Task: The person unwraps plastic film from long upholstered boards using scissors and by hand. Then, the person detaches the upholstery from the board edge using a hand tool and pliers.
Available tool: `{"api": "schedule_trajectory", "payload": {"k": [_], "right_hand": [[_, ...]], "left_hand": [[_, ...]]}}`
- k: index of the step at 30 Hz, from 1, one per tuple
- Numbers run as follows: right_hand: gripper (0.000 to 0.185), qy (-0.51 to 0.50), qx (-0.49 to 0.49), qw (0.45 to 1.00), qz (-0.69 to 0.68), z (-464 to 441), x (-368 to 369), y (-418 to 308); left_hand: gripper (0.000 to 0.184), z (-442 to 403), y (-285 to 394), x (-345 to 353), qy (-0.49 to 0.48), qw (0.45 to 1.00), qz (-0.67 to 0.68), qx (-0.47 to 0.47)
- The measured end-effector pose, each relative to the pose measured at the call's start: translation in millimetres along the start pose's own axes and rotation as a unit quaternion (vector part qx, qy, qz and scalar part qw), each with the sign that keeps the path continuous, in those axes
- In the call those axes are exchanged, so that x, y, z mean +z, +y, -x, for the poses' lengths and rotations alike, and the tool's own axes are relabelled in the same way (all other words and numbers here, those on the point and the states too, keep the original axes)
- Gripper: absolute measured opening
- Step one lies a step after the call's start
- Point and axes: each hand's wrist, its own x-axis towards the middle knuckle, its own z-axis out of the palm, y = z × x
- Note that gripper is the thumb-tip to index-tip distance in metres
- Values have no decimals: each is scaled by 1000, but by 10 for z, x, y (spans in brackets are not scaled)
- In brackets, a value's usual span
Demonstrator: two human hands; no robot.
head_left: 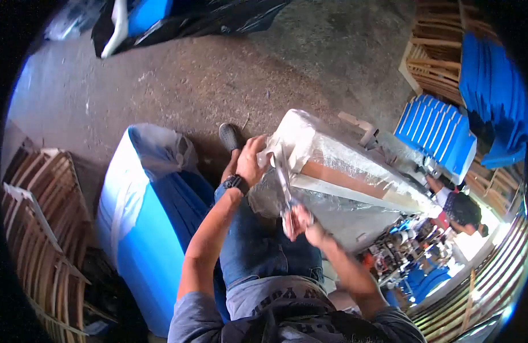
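A long object wrapped in clear plastic and white sheeting [347, 171] stands before me, with a brown strip along its side. My left hand [252, 161] has its fingers closed on the loose white wrapping [271, 153] at the object's near end. Scissors [286, 186] are in my right hand [297, 222], with the fingers wrapped round the handles. The blades point up, away from my body, and lie against the wrapping close to my left hand. Motion blurs them a little.
A blue and white wrapped piece [144, 228] stands at my left. Wooden frames [41, 217] are stacked at the far left, more [438, 54] at the upper right by blue covers [493, 97]. Another person [461, 208] is at the right. Black plastic [218, 23] lies ahead.
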Motion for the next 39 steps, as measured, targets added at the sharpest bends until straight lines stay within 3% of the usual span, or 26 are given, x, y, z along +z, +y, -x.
{"api": "schedule_trajectory", "payload": {"k": [3, 5, 6, 8, 9, 10, 12, 13, 14, 19, 20, 21, 22, 23, 24, 25, 27, 30, 32, 33, 36, 39], "right_hand": [[45, 51, 15, 996, 75, 552, -71, 354], [30, 72, -97, 985, 124, 780, -213, 566], [30, 66, -103, 986, 114, 850, -298, 602], [22, 135, -178, 882, 415, 965, -477, 629], [22, 135, -189, 885, 404, 947, -618, 806], [24, 179, -140, 969, 92, 858, -735, 1005], [25, 187, -75, 950, -239, 864, -959, 1198], [27, 202, -134, 970, -29, 889, -1112, 1161], [29, 210, -185, 942, 182, 912, -1181, 1055], [31, 328, -176, 888, 269, 1004, -1313, 759], [31, 328, -166, 891, 266, 1031, -1301, 780], [31, 343, -156, 889, 260, 1046, -1282, 778], [32, 360, -149, 885, 255, 1023, -1249, 750], [32, 366, -143, 882, 260, 1017, -1188, 710], [32, 365, -133, 882, 265, 1013, -1126, 720], [32, 371, -139, 888, 233, 984, -1045, 731], [33, 379, -142, 899, 165, 805, -846, 564], [34, 343, -171, 918, 101, 531, -578, 208], [36, 326, -161, 929, 73, 359, -509, 17], [38, 318, -165, 931, 71, 324, -507, -4], [50, 297, -129, 939, 111, 224, -534, -273], [53, 294, -139, 933, 153, 138, -478, -659]], "left_hand": [[69, -265, 909, -55, -128, 990, 54, 27], [63, -399, 891, 235, -114, 993, -3, 21], [58, -433, 783, 382, -97, 993, -62, 20], [49, -424, 636, 517, -114, 987, -113, -17], [41, -415, 583, 545, -129, 978, -152, -56], [30, -386, 636, 536, -98, 972, -211, 22], [30, -421, 745, 431, -144, 940, -301, 71], [25, -477, 806, 378, -169, 923, -330, 107], [24, -530, 799, 334, -153, 917, -327, 170], [25, -1171, 1081, 466, -35, 968, -236, 78], [29, -1431, 896, 555, -23, 973, -221, 57], [32, -1690, 875, 631, -50, 993, -86, -63], [32, -1979, 655, 743, -44, 994, -36, -98], [31, -2280, 348, 897, -34, 978, 81, -191], [31, -2614, -268, 1046, -59, 972, 143, -179], [27, -2740, -63, 1069, -47, 940, 164, -295], [23, -3106, -758, 1251, -66, 956, 125, -257], [18, -3369, -2040, 1633, -40, 998, -28, -45], [23, -3023, -1706, 1415, -5, 994, 101, -44], [32, -2857, -1410, 1136, -86, 983, 51, -154], [47, -2246, -2347, 1164, -21, 987, -16, -161], [41, -1298, -1965, 996, -13, 979, -10, -202]]}}
